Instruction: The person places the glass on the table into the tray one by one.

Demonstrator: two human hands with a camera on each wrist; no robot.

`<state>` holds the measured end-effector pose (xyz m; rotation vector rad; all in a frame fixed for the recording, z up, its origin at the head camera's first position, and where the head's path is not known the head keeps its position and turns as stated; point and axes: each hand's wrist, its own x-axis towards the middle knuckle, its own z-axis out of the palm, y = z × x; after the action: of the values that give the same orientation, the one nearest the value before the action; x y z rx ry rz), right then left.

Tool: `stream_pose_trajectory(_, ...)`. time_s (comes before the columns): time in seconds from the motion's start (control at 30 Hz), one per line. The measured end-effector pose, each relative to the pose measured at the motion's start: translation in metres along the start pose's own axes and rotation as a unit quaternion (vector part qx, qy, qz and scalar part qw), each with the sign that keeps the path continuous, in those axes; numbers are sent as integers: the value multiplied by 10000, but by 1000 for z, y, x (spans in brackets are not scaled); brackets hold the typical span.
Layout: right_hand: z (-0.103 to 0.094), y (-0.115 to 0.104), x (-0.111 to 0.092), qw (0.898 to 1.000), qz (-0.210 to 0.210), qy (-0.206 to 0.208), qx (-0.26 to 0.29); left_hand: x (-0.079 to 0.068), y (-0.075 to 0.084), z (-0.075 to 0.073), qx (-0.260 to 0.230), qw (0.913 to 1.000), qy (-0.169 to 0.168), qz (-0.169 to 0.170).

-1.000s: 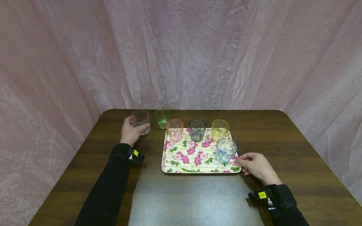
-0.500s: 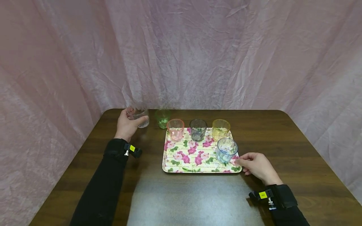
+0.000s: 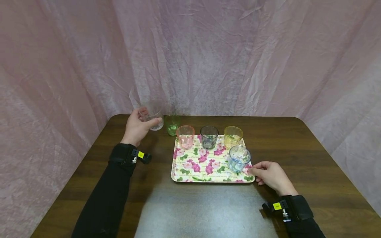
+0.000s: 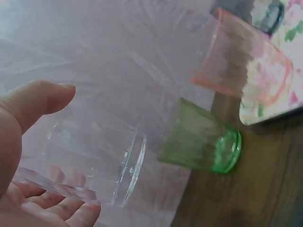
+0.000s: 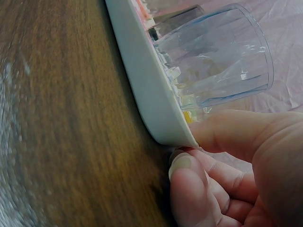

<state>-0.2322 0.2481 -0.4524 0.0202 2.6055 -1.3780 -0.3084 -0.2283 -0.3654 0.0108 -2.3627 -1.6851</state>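
In the head view my left hand grips a clear glass beyond the tray's far left corner. The left wrist view shows this clear glass between thumb and fingers, its base toward a green glass. That green glass stands on the table just right of it, apart from it. My right hand pinches the near right corner of a floral tray. On the tray, a blue-tinted glass is closest to that hand. The right wrist view shows thumb and fingertips at the tray rim.
Along the tray's far side stand a pink glass, a grey glass and a yellow glass. They sit on a dark wooden table with a shiny reflection in front. A pinkish curtain hangs behind the table.
My left hand has moved farther from me with the clear glass, then to the right toward the green glass. My right hand and the tray are nearly unchanged.
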Motion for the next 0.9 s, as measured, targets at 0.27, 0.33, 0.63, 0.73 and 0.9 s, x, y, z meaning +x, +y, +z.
stream_pose_trajectory(0.27, 0, 0, 0, 10000, -28, -10, 26, -7, 22, 5, -13, 9993, -300, 206)
stream_pose_trajectory(0.33, 0, 0, 0, 10000, -26, -10, 30, -9, 28, 7, -11, 9990, -371, 231)
stream_pose_trajectory(0.63, 0, 0, 0, 10000, -9, 2, 24, -19, 52, 21, -189, 9974, -581, 377)
stream_pose_trajectory(0.73, 0, 0, -1, 10000, -5, 6, 10, -22, 57, 25, -201, 9968, -656, 411)
stream_pose_trajectory(0.9, 0, -1, 0, 10000, 39, 4, 4, -28, 64, 31, -240, 9950, -828, 511)
